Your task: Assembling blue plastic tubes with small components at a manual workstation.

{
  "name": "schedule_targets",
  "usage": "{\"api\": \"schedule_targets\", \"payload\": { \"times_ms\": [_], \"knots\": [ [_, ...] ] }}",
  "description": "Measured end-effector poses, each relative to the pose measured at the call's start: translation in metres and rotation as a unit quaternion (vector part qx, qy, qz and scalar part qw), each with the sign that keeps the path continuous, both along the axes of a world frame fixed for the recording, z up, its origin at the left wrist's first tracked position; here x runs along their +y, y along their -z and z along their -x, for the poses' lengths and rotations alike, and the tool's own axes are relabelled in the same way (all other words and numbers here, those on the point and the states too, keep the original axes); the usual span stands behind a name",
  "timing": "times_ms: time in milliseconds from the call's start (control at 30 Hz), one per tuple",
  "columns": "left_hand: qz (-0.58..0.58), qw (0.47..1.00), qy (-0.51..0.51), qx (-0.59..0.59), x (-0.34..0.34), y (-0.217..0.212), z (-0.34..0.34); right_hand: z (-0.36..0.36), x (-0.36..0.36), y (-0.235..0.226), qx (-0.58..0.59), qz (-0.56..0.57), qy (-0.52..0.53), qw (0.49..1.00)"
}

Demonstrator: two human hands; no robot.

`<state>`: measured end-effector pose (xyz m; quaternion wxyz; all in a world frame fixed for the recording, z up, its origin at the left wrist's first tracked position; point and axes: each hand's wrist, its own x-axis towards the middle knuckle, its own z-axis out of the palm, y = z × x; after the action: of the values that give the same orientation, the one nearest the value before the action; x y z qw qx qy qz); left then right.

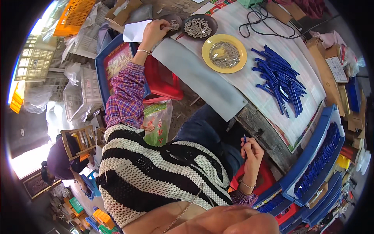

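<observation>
Blue parts lie heaped on the right side of the sheet-covered tabletop; a blue bin beside it holds more. Left of the heap, a yellow plate carries thin metal pins. Farther left, a dark bowl contains round metal pieces. Left grip: fingers curled at a smaller dish; contents cannot be determined. Right grip: closed on a single blue part.
</observation>
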<state>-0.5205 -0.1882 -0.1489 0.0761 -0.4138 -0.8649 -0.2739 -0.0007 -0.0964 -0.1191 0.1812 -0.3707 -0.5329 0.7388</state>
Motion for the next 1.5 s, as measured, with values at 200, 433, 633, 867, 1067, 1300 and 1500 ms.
{"api": "schedule_targets", "payload": {
  "times_ms": [200,433,633,867,1067,1300,1500],
  "knots": [
    [-0.023,0.999,-0.012,-0.024,0.006,-0.008,-0.01,-0.005,0.001,0.001,-0.001,0.0,0.002,1.0],
    [-0.076,0.993,0.001,-0.093,0.001,-0.007,0.011,-0.004,0.004,-0.002,0.009,0.009,0.023,1.0],
    [-0.147,0.937,0.039,-0.313,-0.002,-0.02,-0.002,-0.002,0.005,-0.008,0.023,-0.047,0.028,0.998],
    [-0.118,0.876,0.26,-0.389,0.052,-0.069,-0.147,-0.005,0.008,-0.018,0.002,-0.205,0.025,0.978],
    [-0.015,0.773,0.495,-0.397,0.082,-0.074,-0.253,-0.003,0.007,-0.029,-0.059,-0.303,-0.003,0.951],
    [0.042,0.693,0.556,-0.457,0.085,-0.057,-0.304,-0.004,0.006,-0.036,-0.093,-0.339,0.002,0.936],
    [0.072,0.678,0.557,-0.474,0.081,-0.058,-0.31,-0.004,0.003,-0.033,-0.098,-0.365,0.008,0.926]
  ]
}}
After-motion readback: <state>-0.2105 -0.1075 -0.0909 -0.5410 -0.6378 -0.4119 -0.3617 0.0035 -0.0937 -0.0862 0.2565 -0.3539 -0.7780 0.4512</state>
